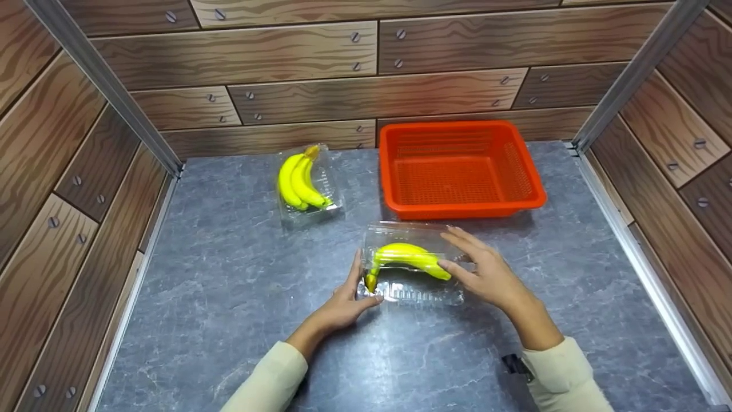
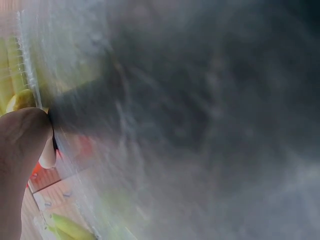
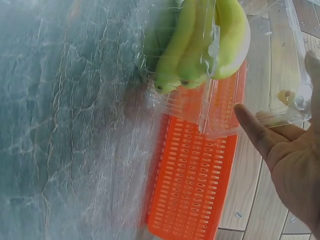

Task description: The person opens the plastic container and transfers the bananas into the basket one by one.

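A clear plastic clamshell box (image 1: pixel 423 294) with yellow bananas (image 1: pixel 409 254) inside stands in front of me, its lid partly raised. My left hand (image 1: pixel 343 303) grips the box at its left end, thumb at the near corner and fingers along the side. At the right end, my right hand (image 1: pixel 486 274) touches the lid with spread, fairly straight fingers. In the right wrist view, the lid's clear edge (image 3: pixel 220 131) lies near that hand's thumb. Most of the left wrist view is blurred plastic, with the left thumb (image 2: pixel 22 130) at its left edge.
Behind the box stands an orange-red plastic basket (image 1: pixel 463 209) with nothing in it. Another clear box (image 1: pixel 329 177) with bananas (image 1: pixel 300 180) lies to the back left. Wood-patterned walls (image 1: pixel 297 51) enclose the grey marbled table (image 1: pixel 229 274) at the back and both sides.
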`<state>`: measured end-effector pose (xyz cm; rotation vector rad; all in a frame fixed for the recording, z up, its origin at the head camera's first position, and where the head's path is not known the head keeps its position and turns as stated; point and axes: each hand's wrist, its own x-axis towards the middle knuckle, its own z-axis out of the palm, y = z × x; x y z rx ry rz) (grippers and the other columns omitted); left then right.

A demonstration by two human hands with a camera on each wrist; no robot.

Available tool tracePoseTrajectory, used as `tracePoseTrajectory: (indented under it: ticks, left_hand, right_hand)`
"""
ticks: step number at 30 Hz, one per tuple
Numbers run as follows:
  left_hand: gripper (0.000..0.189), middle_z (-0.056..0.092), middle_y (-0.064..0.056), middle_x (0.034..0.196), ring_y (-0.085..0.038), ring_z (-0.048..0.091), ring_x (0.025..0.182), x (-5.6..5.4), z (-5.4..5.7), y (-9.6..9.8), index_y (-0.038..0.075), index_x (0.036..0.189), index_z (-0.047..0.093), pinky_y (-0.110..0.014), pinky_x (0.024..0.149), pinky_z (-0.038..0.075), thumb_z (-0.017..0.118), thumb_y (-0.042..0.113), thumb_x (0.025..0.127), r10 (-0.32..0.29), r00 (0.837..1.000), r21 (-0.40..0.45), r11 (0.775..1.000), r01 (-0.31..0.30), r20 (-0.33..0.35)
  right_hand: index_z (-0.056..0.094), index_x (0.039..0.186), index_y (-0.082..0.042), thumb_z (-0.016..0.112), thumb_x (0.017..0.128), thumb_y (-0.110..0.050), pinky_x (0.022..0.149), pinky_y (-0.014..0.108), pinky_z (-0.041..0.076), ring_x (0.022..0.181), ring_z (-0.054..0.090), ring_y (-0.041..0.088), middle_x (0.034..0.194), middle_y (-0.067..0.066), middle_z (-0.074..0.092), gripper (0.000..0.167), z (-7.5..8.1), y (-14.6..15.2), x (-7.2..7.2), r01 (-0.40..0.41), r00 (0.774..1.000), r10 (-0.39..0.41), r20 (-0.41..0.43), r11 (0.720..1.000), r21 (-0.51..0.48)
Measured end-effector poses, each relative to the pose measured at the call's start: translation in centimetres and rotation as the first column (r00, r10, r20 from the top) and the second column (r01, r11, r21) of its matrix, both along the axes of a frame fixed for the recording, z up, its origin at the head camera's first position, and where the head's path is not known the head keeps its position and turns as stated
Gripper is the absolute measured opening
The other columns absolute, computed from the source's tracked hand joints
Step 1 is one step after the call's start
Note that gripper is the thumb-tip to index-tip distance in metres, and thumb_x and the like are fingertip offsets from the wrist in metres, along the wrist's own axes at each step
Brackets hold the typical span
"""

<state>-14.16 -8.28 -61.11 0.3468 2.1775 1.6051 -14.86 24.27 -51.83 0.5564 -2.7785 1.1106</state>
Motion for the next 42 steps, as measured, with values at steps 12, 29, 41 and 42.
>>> tracePoseTrajectory:
  ticks: [12,29,41,42]
  left_hand:
    - [0.107,0.009,-0.011,0.182,-0.033,0.013,0.169,-0.2,-0.1,0.1,0.031,0.172,-0.002,-0.058,0.137,0.011,0.076,0.027,0.099,-0.008,0.999,0.083,0.997,0.011,-0.037]
    - [0.108,0.040,-0.024,0.167,-0.041,0.038,0.158,-0.5,0.7,0.0,0.023,0.167,0.012,-0.072,0.131,0.017,0.085,0.024,0.087,0.018,0.999,0.029,0.999,-0.017,-0.037]
    - [0.112,0.043,-0.020,0.160,-0.037,0.043,0.152,-0.7,0.8,-0.5,0.021,0.162,0.026,-0.061,0.131,0.030,0.096,0.036,0.077,-0.069,0.992,-0.042,0.997,0.065,-0.103]
    - [0.111,0.042,-0.020,0.160,-0.037,0.042,0.153,-0.7,0.8,-0.6,0.021,0.162,0.027,-0.060,0.131,0.030,0.097,0.038,0.077,-0.072,0.991,-0.047,0.997,0.067,-0.111]
  right_hand:
    - [0.060,0.151,-0.005,0.075,0.098,-0.007,0.099,0.014,0.056,0.125,0.070,0.034,0.149,0.016,0.067,0.055,0.0,0.4,-0.9,0.023,0.992,-0.052,-0.118,0.973,-0.230]
    - [0.075,0.126,0.002,0.074,0.100,-0.010,0.064,0.026,0.064,0.072,0.069,0.008,0.093,-0.008,0.072,0.028,1.1,-0.7,-5.1,0.293,0.953,-0.283,0.107,0.774,-0.561]
    - [0.070,0.136,-0.006,0.071,0.104,-0.036,0.050,0.026,0.059,0.083,0.076,0.026,0.104,0.020,0.077,0.043,2.0,-0.6,-8.6,0.358,0.933,-0.331,0.141,0.818,-0.450]
    - [0.069,0.137,-0.005,0.070,0.104,-0.035,0.050,0.025,0.059,0.083,0.075,0.025,0.102,0.018,0.077,0.044,2.0,-0.8,-8.8,0.363,0.931,-0.339,0.135,0.820,-0.442]
